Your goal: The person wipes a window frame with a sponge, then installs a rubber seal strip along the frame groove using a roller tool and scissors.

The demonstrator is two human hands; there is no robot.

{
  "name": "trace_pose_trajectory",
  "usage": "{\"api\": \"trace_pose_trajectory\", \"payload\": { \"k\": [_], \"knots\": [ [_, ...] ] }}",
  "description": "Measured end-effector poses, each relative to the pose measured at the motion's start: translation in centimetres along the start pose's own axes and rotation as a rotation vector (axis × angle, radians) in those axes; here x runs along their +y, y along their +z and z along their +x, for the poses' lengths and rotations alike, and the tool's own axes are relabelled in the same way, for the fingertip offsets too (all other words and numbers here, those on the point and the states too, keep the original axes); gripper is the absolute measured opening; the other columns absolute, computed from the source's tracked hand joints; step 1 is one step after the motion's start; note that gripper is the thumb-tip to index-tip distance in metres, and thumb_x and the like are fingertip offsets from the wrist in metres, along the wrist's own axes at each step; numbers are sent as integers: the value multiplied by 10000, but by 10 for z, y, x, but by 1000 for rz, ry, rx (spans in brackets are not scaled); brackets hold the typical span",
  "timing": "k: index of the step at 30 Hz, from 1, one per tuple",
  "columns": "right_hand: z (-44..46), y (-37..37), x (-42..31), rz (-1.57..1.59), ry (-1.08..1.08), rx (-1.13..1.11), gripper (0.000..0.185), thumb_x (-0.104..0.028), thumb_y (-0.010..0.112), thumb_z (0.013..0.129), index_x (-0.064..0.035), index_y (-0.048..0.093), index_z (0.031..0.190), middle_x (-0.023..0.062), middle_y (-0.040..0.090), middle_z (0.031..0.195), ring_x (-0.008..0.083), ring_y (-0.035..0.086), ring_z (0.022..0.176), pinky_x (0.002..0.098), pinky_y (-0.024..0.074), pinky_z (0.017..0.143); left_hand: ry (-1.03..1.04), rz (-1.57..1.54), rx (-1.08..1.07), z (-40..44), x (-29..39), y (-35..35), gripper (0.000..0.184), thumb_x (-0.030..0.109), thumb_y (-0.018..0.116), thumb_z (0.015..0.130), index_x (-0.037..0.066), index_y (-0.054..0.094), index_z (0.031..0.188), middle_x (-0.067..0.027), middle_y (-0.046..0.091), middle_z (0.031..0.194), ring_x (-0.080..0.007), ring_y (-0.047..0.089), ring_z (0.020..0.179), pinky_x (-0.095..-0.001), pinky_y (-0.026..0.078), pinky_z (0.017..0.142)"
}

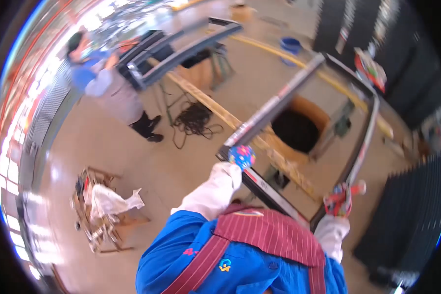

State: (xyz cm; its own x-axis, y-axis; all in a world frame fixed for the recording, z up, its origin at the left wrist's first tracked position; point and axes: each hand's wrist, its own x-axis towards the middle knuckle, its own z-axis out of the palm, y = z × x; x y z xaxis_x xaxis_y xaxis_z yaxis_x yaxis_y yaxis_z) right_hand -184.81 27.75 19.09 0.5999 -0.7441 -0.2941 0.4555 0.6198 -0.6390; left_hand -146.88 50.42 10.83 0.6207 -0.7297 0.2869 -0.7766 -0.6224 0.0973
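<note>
A dark rectangular frame (275, 109) with labels along its bars stretches out in front of me over yellow rails. At its near left corner, my left hand (242, 157), in a blue glove with pink flowers, is closed round the bar. My right hand (339, 202) is closed at the right bar close to the near right corner, in a reddish patterned covering. A short red stub (358, 188) juts out beside that hand, too blurred to name. Finger details on both hands are smeared.
Yellow rails (206, 99) run under the frame. Another person (108, 83) stands at the far left beside more grey frames (191, 46). An orange-brown bin (306, 105), tangled black cord (193, 120), a blue bucket (290, 46) and a cloth-draped wooden stand (110, 201) are around.
</note>
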Motion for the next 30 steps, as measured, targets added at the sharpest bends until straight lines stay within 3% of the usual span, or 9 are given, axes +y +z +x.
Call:
{"api": "trace_pose_trajectory", "payload": {
  "k": [2,4,6,10,13,15,18,25,30],
  "knots": [
    [20,-32,5,167,-52,-131,220,-307,538,903,-104,496,979,-15,365,683,141,384,569,326,364,466,-44,-3,-160,8,7,-14,195,313,555,753,169,648,660,-70,651,670,-254,645,640,-397,512,566],
    [13,-15,6,192,-141,-155,243,-268,535,910,-45,495,996,19,417,750,153,424,698,300,397,642,-48,-48,-159,9,6,-8,159,299,551,743,170,635,702,-76,643,678,-265,636,614,-439,508,564],
    [15,-24,12,227,-146,-191,242,-241,532,903,-41,488,1033,26,432,749,162,409,689,293,374,674,10,-112,-106,7,15,-21,201,316,551,781,137,639,756,-111,657,736,-281,644,681,-427,510,616],
    [-24,7,21,199,-143,-65,233,-219,537,885,-51,480,1036,28,436,753,170,431,709,303,383,691,25,-305,-111,18,47,14,187,264,540,820,107,629,773,-143,642,765,-325,620,710,-434,501,636],
    [-53,8,26,230,-113,-156,222,-133,524,842,-16,471,1023,29,428,782,151,417,707,284,371,681,28,-346,-92,26,66,28,178,268,572,820,107,647,838,-138,653,823,-323,623,760,-424,495,694],
    [-75,6,29,254,-118,-178,216,-146,530,838,-49,445,1010,13,419,769,141,416,706,276,365,674,225,-308,-30,33,73,31,131,217,600,798,117,647,868,-121,653,936,-308,619,858,-412,493,757],
    [-103,-2,25,222,-118,-109,226,-158,544,829,-76,416,997,-2,411,759,133,416,697,276,365,671,299,-480,11,49,75,45,150,168,620,767,127,646,909,-107,627,1057,-300,598,950,-404,486,815],
    [-144,-36,13,90,-280,53,243,-164,564,787,-70,440,974,12,437,701,149,443,664,284,391,635,208,-293,-183,95,52,90,149,153,585,763,120,652,891,-104,611,1078,-277,593,989,-395,481,857],
    [-171,26,6,-200,-229,302,262,-173,587,767,-68,466,973,85,543,779,232,561,691,337,479,660,161,-121,-472,138,46,120,155,170,576,771,110,658,888,-113,621,1033,-278,607,947,-403,485,813]
  ]
}}
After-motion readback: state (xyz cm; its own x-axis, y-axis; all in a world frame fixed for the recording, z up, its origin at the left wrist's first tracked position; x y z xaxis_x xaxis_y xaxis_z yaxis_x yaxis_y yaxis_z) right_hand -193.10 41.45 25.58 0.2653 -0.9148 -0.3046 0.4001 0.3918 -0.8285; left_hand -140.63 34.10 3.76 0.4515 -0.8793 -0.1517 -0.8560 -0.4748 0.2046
